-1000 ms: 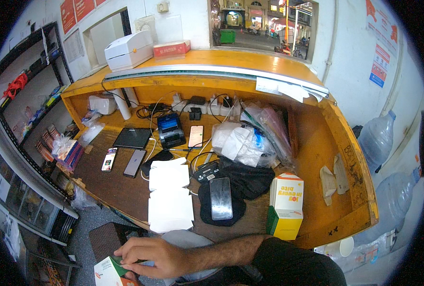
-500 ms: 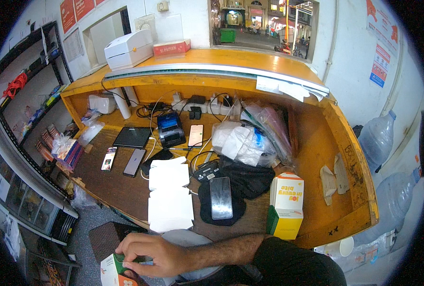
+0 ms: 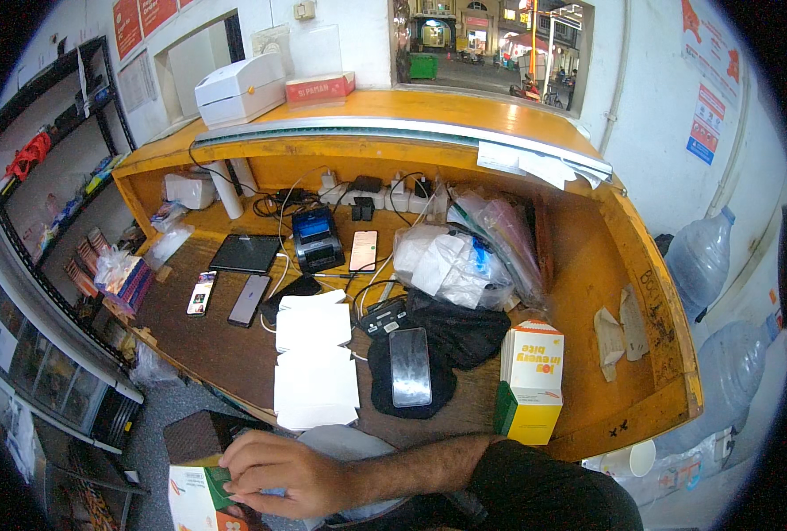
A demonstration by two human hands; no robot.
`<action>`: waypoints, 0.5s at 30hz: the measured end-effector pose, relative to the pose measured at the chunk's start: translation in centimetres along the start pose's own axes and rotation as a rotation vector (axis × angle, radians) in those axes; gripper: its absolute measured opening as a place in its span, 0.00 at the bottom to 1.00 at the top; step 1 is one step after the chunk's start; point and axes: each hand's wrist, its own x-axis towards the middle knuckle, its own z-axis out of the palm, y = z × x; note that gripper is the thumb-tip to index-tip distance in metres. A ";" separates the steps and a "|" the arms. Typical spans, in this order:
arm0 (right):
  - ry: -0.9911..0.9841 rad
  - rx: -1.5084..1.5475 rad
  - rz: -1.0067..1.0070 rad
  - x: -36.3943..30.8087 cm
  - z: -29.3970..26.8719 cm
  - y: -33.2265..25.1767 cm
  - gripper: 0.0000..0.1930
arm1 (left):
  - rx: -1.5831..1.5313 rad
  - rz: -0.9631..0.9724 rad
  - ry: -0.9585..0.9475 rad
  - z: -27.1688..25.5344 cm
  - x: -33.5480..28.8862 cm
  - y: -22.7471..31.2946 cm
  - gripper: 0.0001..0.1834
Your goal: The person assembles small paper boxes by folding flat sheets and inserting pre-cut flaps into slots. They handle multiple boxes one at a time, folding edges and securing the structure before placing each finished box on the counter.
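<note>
My right hand (image 3: 278,473) reaches in from the lower right under a black sleeve. Its curled fingers grip the edge of a small white, green and orange carton (image 3: 194,497), pinching near a green flap. The lower part of this carton is cut off by the picture's rim. My left hand is out of sight. On the desk just beyond, flat white unfolded cartons (image 3: 315,389) lie stacked. To the right, folded cartons (image 3: 532,372) in white, yellow and green lean together at the desk's front edge.
A dark phone (image 3: 410,367) lies on black cloth. Further back are more phones (image 3: 249,302), a black tablet (image 3: 245,254), a small black printer (image 3: 317,241), cables and plastic bags (image 3: 451,265). A raised orange counter (image 3: 393,115) borders the desk, and a dark stool (image 3: 197,438) stands below.
The carton has swung up and left, showing more of its white side and the green flap. My right hand has shifted slightly, with its fingers stretched a little more.
</note>
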 end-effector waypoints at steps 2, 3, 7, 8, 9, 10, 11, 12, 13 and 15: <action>0.028 -0.039 -0.032 0.1 0.1 -0.3 0.08 | -0.002 0.002 -0.001 -0.1 0.0 0.0 0.22; 0.024 -0.072 -0.055 0.3 -0.2 -0.4 0.08 | 0.001 0.001 -0.005 0.0 0.1 -0.1 0.23; 0.012 -0.065 -0.065 0.4 -0.2 -0.7 0.07 | 0.004 0.005 -0.013 0.0 0.1 0.0 0.23; -0.006 -0.050 -0.055 0.5 -0.3 -0.7 0.07 | 0.004 0.006 -0.015 0.0 0.1 0.0 0.23; -0.025 -0.032 -0.046 0.6 -0.5 -0.7 0.07 | 0.004 0.007 -0.015 0.0 0.1 0.0 0.23; -0.043 -0.015 -0.037 0.7 -0.6 -0.7 0.07 | 0.006 0.008 -0.015 0.0 0.0 0.0 0.24; -0.062 0.020 -0.025 0.7 -0.6 -0.6 0.06 | 0.007 0.010 -0.017 0.0 0.1 0.0 0.24; -0.080 0.053 -0.013 0.6 -0.6 -0.5 0.06 | 0.007 0.011 -0.019 0.0 0.1 0.1 0.24; -0.098 0.086 -0.001 0.6 -0.7 -0.4 0.06 | 0.007 0.015 -0.020 0.1 0.1 0.1 0.24; -0.123 0.078 -0.023 0.7 -0.8 -0.1 0.06 | 0.010 0.014 -0.020 0.0 0.1 0.1 0.24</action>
